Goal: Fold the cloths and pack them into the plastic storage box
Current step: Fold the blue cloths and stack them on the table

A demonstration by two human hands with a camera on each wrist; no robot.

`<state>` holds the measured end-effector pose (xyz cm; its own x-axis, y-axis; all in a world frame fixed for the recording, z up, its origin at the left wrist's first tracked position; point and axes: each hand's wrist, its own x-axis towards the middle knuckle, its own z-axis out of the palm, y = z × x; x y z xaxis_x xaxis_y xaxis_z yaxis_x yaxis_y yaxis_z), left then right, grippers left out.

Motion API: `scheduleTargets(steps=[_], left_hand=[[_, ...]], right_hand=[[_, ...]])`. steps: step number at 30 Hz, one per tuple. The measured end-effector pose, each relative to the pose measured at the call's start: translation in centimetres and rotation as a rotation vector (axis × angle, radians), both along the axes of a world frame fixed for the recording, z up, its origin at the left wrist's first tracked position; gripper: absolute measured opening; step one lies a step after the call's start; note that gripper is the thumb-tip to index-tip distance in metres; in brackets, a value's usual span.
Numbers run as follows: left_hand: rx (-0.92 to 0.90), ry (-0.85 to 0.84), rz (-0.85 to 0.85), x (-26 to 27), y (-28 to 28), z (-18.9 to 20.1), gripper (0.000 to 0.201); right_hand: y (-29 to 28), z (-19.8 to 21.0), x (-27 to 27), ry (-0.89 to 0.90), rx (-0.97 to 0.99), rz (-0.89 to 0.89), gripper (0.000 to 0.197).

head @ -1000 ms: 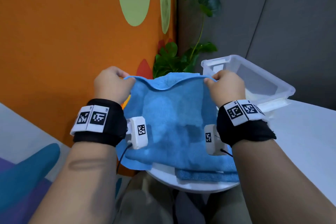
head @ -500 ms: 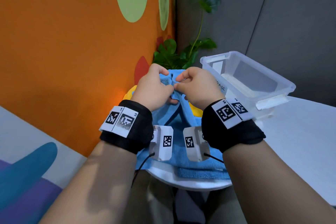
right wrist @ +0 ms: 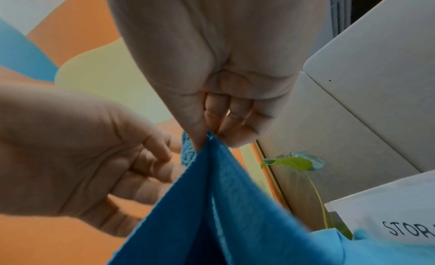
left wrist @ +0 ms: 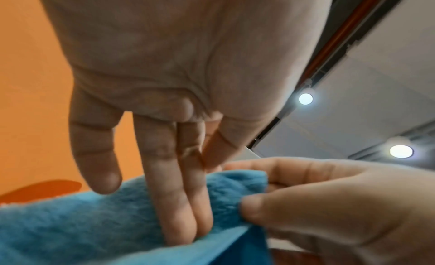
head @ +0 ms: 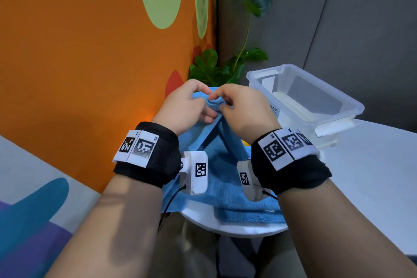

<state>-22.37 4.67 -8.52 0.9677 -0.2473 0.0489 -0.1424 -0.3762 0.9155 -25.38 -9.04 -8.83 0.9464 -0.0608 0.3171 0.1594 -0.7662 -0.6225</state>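
A blue cloth (head: 222, 178) hangs doubled over above the white table, its two top corners brought together. My left hand (head: 204, 102) and right hand (head: 222, 102) meet at those corners. In the right wrist view my right hand (right wrist: 207, 137) pinches the cloth (right wrist: 223, 213) between thumb and fingers. In the left wrist view my left fingers (left wrist: 181, 204) lie along the cloth (left wrist: 82, 231), which my thumb holds against them. The clear plastic storage box (head: 334, 106) stands open to the right of my hands. A second blue cloth (head: 248, 218) lies folded at the table's near edge.
The white table (head: 372, 176) stretches right and has a rounded near edge. An orange wall (head: 90, 63) stands close on the left. A leafy plant (head: 239, 29) rises behind the box. Something yellow (head: 246, 142) peeks from under the cloth.
A second ago my hands held the cloth spread wide by its top corners. They came together, doubling the cloth, and now stay together at the joined corners.
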Motion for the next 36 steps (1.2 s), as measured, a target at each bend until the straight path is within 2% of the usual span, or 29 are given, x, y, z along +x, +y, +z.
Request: scheduleTargets(steps=[5,8,12,14,17,20,23,27,31,33,36], left_hand=[[0.249,-0.137,-0.07,0.8,0.9,-0.7,0.015],[0.384,-0.231,-0.036,1.1,1.0,-1.0,0.018],[0.513,-0.342,0.009,0.9,1.0,-0.8,0.025],[0.515,-0.403,0.012,0.6,0.9,-0.6,0.029],[0.419,-0.485,-0.101,0.0,0.4,-0.3,0.037],[0.394,-0.451,-0.185,-0.1,0.0,-0.2,0.042],[0.447,-0.387,-0.208,0.0,0.2,-0.7,0.045],[0.544,-0.426,-0.062,0.2,0.7,-0.7,0.038],[0.565,-0.459,0.108,0.4,0.9,0.4,0.022],[0.62,-0.462,0.13,0.7,1.0,0.5,0.017],[0.724,-0.421,0.066,0.8,1.2,0.5,0.014]], right_hand=[[-1.2,1.1,-0.6,-0.108,-0.016,0.014,0.033],[-2.1,1.6,-0.5,-0.171,0.009,-0.013,0.031],[-2.6,1.5,-0.6,-0.26,-0.054,-0.107,0.03],[-2.8,1.4,-0.6,-0.278,-0.069,-0.173,0.03],[-3.1,1.5,-0.5,-0.259,-0.011,-0.23,0.031],[-3.1,1.4,-0.5,-0.259,0.032,-0.261,0.034],[-3.4,1.5,-0.5,-0.274,0.083,-0.298,0.033],[-4.3,2.0,-0.5,-0.293,0.095,-0.372,0.031],[-4.1,2.3,-0.5,-0.306,0.092,-0.394,0.032],[-3.9,2.3,-0.5,-0.326,0.096,-0.395,0.031],[-3.7,2.4,-0.5,-0.358,0.111,-0.389,0.031]])
